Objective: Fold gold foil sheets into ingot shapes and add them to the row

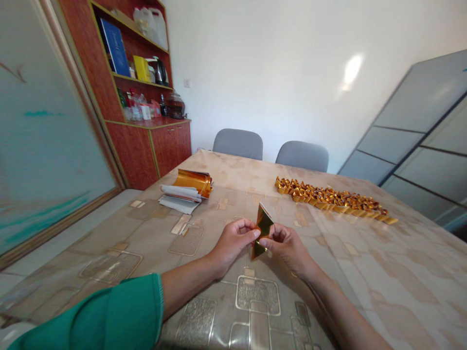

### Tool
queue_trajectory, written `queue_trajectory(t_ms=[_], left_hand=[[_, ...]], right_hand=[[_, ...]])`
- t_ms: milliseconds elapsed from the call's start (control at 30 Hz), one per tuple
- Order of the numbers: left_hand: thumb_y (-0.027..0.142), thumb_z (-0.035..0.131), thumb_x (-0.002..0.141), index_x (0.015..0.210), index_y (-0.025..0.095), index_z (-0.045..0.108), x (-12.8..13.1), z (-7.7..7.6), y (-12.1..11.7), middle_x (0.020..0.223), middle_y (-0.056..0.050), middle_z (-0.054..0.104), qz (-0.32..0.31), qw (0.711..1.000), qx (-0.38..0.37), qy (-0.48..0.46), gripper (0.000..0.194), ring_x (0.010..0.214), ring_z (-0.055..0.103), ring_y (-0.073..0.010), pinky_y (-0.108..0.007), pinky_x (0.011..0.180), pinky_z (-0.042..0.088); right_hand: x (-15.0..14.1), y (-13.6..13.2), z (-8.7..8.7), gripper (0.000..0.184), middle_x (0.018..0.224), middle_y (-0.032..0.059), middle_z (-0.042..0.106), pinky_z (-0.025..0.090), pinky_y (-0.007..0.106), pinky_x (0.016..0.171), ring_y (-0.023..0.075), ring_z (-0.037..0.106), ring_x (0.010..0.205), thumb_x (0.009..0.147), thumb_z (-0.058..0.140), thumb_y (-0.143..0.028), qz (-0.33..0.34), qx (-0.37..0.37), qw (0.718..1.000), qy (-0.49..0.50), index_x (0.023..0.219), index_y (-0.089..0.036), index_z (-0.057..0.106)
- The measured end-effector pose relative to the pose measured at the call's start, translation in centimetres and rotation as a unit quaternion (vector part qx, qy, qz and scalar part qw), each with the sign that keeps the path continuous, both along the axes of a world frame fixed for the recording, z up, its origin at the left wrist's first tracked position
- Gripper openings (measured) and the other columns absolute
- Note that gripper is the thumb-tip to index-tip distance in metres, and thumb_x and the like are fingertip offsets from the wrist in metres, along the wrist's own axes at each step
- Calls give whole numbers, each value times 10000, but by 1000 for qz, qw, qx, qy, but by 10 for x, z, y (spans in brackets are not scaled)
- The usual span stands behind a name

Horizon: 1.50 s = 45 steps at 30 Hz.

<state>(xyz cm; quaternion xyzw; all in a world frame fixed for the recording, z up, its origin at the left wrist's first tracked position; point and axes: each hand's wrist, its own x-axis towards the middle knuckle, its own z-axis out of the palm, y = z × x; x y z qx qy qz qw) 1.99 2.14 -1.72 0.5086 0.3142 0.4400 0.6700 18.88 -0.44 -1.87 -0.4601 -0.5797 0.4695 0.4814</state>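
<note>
Left hand and right hand half-closed, fingertips pinching a folded gold foil sheet upright over the table's near half. Row of folded foil pieces toward far right edge; foil-and-paper stack far left.

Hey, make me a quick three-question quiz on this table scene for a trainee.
1. True or false: the left hand and the right hand are both holding the folded gold foil piece.
2. Multiple choice: what forms the long row on the table beyond the right hand?
A. folded gold foil pieces
B. white paper sheets
C. glass bottles
3. Short answer: what colour is the sleeve on the left arm?

Key: 1. True. 2. A. 3. Green.
</note>
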Motion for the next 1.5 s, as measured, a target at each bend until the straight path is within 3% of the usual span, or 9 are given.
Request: queue_trajectory(t_ms=[233,533,700,833,1067,1233,1500], left_hand=[[365,781,667,700,151,631,-1,3,0,669,11,599,20,1000,-8,-8,263,637,515,-112,-245,624,398],[346,801,633,699,144,609,-1,0,1,664,13,590,-3,999,-47,-22,287,603,506,-94,-235,593,392],[341,818,620,655,145,582,-1,-1,-1,614,27,562,-26,997,-64,-20,309,562,486,-81,-230,577,380],[356,819,630,721,143,601,-1,-1,-2,701,0,609,-44,995,-89,-16,318,608,544,-97,-248,612,427],[346,797,659,702,133,639,-3,0,4,651,9,597,20,999,-43,-25,269,602,512,-93,-235,607,399],[347,787,676,692,136,645,-2,-1,6,623,14,595,51,998,-20,-29,254,586,502,-99,-237,594,382],[318,825,642,747,128,669,-4,2,9,714,-15,659,19,998,-55,-39,267,629,560,-107,-236,616,419]], right_hand=[[-5,-5,8,400,652,-26,525,361,277,587,135,451,613,782,701,-581,6,6,1000,-4,717,-212,563],[-5,-6,10,407,679,-15,521,388,290,626,155,464,650,811,661,-601,-1,14,1000,-22,727,-212,573],[-9,-6,10,426,636,-35,448,358,275,588,144,408,609,797,677,-599,-30,29,999,-32,681,-221,521],[-9,-6,13,448,625,-33,445,355,272,573,141,402,599,777,689,-613,-32,33,998,-39,657,-219,513],[-8,-7,10,410,648,-17,526,363,278,584,143,449,608,795,676,-598,8,-6,999,-32,720,-209,571],[-9,-5,4,414,629,-34,495,338,270,575,127,423,588,769,717,-566,4,-3,1000,-17,676,-214,520],[-5,-4,1,417,587,-43,474,314,262,537,119,398,550,761,734,-551,-10,5,1000,-28,652,-212,517]])
